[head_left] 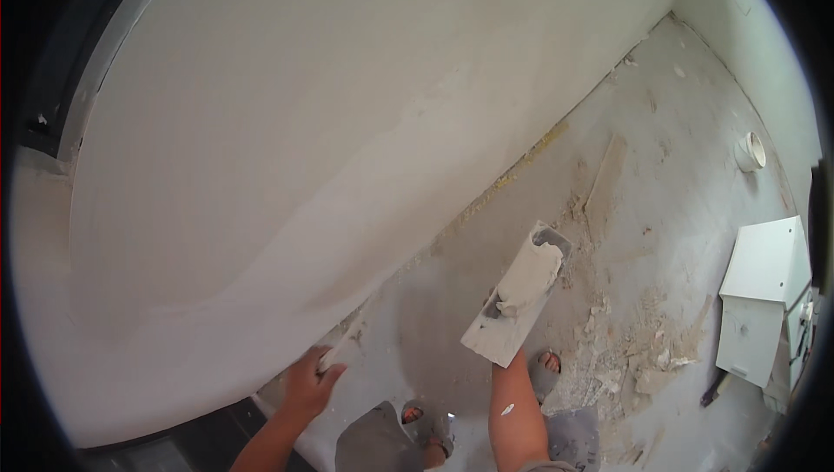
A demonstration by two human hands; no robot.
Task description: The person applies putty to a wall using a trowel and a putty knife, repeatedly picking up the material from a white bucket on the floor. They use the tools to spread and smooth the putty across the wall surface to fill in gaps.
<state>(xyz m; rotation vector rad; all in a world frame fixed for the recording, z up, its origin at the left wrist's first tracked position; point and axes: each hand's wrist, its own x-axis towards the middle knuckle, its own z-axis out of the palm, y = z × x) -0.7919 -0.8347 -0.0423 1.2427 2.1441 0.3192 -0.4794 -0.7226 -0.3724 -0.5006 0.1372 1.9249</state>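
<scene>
At the foot of the wall, my left hand (306, 387) is closed on a pale, thin-edged plastering blade (347, 339). The blade is seen nearly edge-on, close to the wall's lower edge. My right forearm (514, 415), with a white smear on it, reaches up under a rectangular plastering trowel (493, 343). The trowel hides my right hand, which holds it up above the floor, flat side upward. A thick lump of off-white plaster (532, 276) lies on it. On the wall (287, 124), a lighter area and a darker, damp-looking one meet along a slanting boundary.
Dried plaster crumbs (647, 368) litter the grey floor on the right, around my sandalled feet (546, 368). A white bucket (752, 152) lies toward the far right wall. Nearer stands a white box-like cabinet (757, 298). A dark frame (61, 63) edges the wall at left.
</scene>
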